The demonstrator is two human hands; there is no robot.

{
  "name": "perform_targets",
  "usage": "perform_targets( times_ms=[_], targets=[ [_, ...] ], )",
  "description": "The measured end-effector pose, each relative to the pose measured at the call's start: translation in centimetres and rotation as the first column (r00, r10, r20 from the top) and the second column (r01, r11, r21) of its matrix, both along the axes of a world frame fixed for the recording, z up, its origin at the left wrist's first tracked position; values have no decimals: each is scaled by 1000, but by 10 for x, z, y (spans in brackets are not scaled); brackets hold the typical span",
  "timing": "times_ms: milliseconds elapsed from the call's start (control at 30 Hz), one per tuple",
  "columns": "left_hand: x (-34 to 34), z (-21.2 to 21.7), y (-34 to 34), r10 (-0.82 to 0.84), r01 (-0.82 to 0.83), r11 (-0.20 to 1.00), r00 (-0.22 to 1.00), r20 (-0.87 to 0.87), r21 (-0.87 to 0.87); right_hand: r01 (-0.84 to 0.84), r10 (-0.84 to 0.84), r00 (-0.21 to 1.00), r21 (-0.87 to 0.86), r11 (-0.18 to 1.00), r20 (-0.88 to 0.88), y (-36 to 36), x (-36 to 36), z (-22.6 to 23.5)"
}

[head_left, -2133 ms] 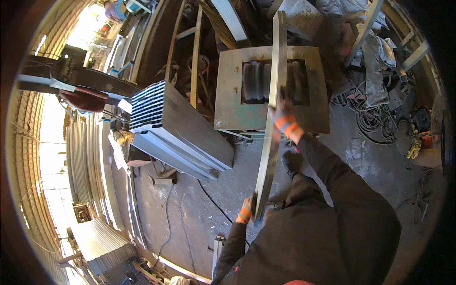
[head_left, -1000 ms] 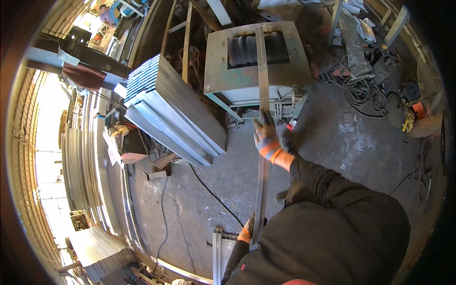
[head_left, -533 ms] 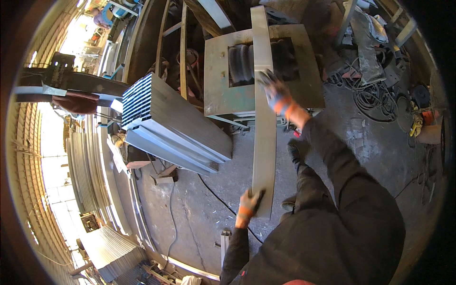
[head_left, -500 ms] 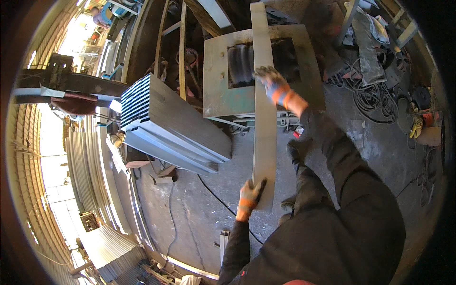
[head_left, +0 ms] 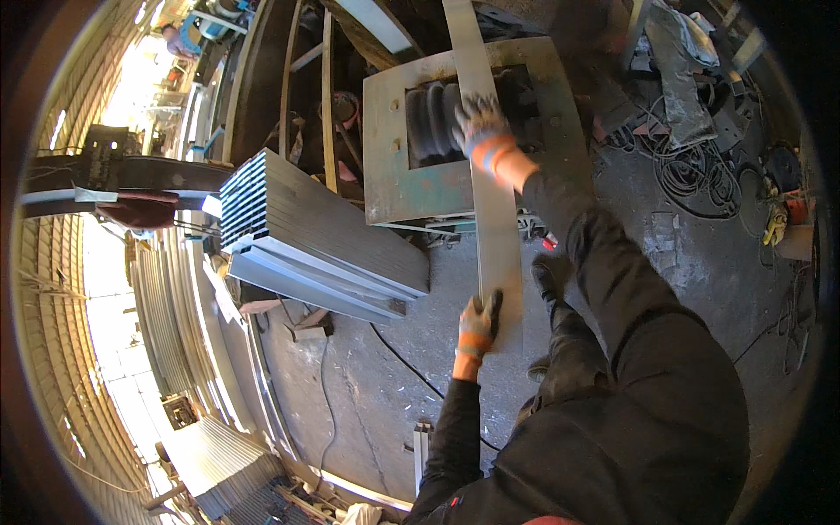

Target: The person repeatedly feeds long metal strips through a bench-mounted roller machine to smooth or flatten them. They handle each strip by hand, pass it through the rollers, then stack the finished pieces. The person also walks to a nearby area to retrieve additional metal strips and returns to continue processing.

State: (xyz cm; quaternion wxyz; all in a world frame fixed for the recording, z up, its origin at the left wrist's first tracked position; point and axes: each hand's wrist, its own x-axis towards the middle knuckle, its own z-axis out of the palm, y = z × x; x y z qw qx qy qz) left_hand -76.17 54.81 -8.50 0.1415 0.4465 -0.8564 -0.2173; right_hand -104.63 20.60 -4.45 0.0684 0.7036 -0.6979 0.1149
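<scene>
- Here, one long grey metal strip (head_left: 492, 219) runs from near to far through the middle of the scene, held between two gloved hands.
- The left hand (head_left: 478, 325), in a grey glove with an orange cuff, has its grip closed round the left edge of the strip's near end, fingers curled over the metal.
- The right hand (head_left: 479, 131), in a like glove, lies on the strip farther along; its grip is spread over the face of the metal, and whether the fingers wrap the edge cannot be told.
- The strip's far part passes over one green-grey machine housing (head_left: 394, 166), a box-like frame with a square opening; inside that opening sit dark ribbed rollers (head_left: 433, 122), their number unclear.
- To the left of the housing lies one stack of grey metal sheets (head_left: 324, 236), tilted, its layered edges facing left.
- One black cable (head_left: 398, 354) snakes over the concrete floor (head_left: 367, 394) near the stack.
- Far right, one heap of coiled cables (head_left: 691, 166) lies on the floor.
- Two dark shoes (head_left: 549, 276) stand just right of the strip.
</scene>
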Motion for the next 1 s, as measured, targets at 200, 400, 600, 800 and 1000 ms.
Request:
perform_targets(
  times_ms=[200, 400, 600, 800, 1000],
  targets=[
    [73, 7, 214, 511, -354, 703, 855, -92, 617, -79, 76, 985, 12, 997, 156, 219, 81, 19],
    [159, 15, 413, 649, -334, 531, 751, -120, 779, -137, 105, 973, 149, 979, 204, 416, 166, 23],
    [212, 49, 513, 733, -296, 322, 679, -39, 899, -224, 140, 954, 322, 920, 265, 521, 213, 54],
    [192, 122, 427, 449, -363, 573, 889, 90, 735, -180, 176, 812, -49, 982, 556, 442, 174, 34],
    [52, 135, 187, 437, -459, 804, 887, 146, 379, 61, 43, 756, -135, 989, 654, 161, 68, 10]
  ],
)
